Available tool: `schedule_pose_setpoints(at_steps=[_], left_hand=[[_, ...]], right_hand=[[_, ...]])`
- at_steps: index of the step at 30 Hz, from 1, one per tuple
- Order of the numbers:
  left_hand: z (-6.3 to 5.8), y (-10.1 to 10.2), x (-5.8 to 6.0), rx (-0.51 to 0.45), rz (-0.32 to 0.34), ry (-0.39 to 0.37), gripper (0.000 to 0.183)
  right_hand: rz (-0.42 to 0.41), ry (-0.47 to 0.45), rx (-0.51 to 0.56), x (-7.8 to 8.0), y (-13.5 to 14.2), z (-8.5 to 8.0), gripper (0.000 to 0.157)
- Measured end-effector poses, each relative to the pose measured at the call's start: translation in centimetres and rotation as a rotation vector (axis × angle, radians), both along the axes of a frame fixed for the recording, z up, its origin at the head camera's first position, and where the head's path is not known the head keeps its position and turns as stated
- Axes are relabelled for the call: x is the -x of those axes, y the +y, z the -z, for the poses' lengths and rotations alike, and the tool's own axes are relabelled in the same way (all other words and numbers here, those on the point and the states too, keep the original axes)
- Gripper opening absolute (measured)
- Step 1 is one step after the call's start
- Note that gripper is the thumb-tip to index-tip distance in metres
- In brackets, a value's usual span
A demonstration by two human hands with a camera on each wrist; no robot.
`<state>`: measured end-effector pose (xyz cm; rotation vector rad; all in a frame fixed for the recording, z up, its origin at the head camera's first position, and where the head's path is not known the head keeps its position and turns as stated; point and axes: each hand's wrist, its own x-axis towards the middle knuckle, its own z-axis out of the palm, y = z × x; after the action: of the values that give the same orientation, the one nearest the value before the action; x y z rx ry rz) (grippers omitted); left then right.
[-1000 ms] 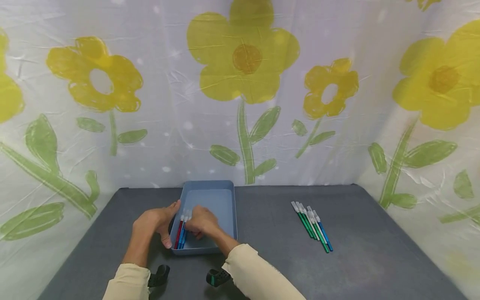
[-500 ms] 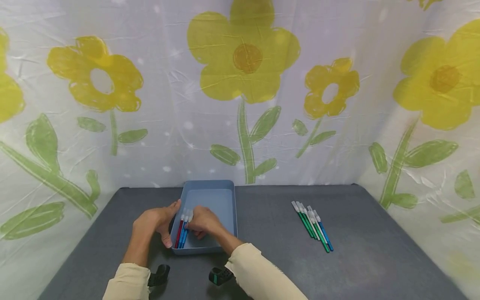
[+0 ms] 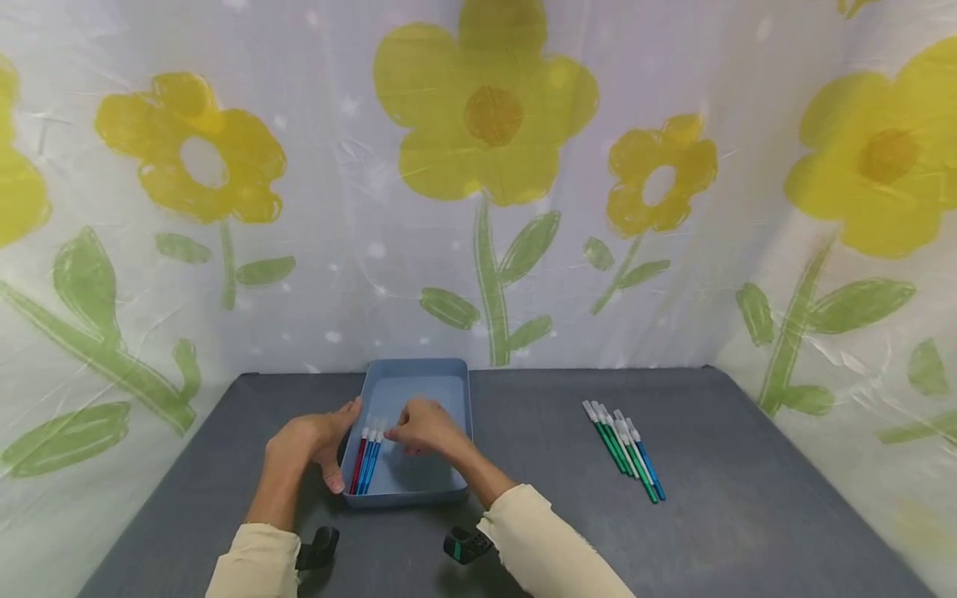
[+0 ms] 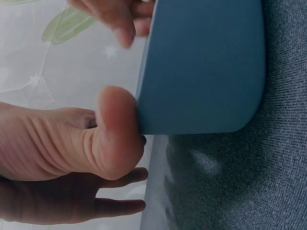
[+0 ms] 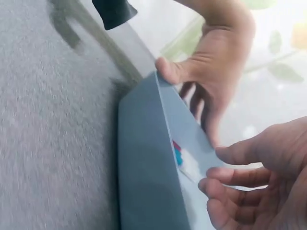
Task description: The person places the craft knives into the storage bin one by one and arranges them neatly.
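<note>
A blue-grey tray (image 3: 441,390) lies on the dark table. Inside, along its left side, a red felt-tip pen (image 3: 359,465) and blue felt-tip pens (image 3: 370,467) lie side by side, white caps pointing away. My left hand (image 3: 317,440) rests along the tray's left side. In the left wrist view its thumb (image 4: 117,129) presses at the tray corner, other fingers stretched out. Over the tray, just right of the pens' caps, is my right hand (image 3: 422,425). The right wrist view shows its thumb and loosely bent fingers (image 5: 240,179) apart, holding nothing.
To the right, several green, white and blue felt-tip pens (image 3: 626,455) lie in a loose bunch on the table (image 3: 538,465). A flower-printed cloth (image 3: 329,274) hangs behind the table's far edge. Black wrist devices (image 3: 465,544) sit below both wrists.
My right hand has let go of the blue pen and drawn back to the right and slightly up. The pens now lie fully in sight. The left hand has not moved.
</note>
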<state>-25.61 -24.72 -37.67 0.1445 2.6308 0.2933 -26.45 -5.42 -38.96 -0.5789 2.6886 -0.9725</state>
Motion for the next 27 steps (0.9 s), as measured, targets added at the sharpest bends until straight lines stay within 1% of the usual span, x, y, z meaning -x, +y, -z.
schedule_pose_setpoints(at_steps=[2,7,12,16,22,27], left_hand=[[0.0,0.0,0.0,-0.007,-0.001,0.005,0.147],[-0.1,0.0,0.0,-0.02,-0.015,-0.005,0.149],[0.0,0.1,0.0,-0.016,-0.023,-0.002,0.149],[0.0,0.2,0.0,-0.045,-0.027,-0.002,0.149],[0.0,0.0,-0.1,-0.068,-0.052,-0.014,0.151],[0.0,-0.1,-0.2,-0.066,-0.056,-0.02,0.151]], right_hand=[[-0.003,0.005,0.006,0.2,0.7,-0.2,0.031],[-0.003,-0.028,0.045,0.7,2.8,-0.9,0.032],[0.021,-0.033,0.059,1.1,5.2,-1.6,0.03],[0.049,-0.021,0.046,1.4,7.3,-2.1,0.029],[0.065,-0.006,0.039,1.6,10.4,-2.1,0.031],[0.11,0.0,0.035,1.8,12.8,-1.9,0.032]])
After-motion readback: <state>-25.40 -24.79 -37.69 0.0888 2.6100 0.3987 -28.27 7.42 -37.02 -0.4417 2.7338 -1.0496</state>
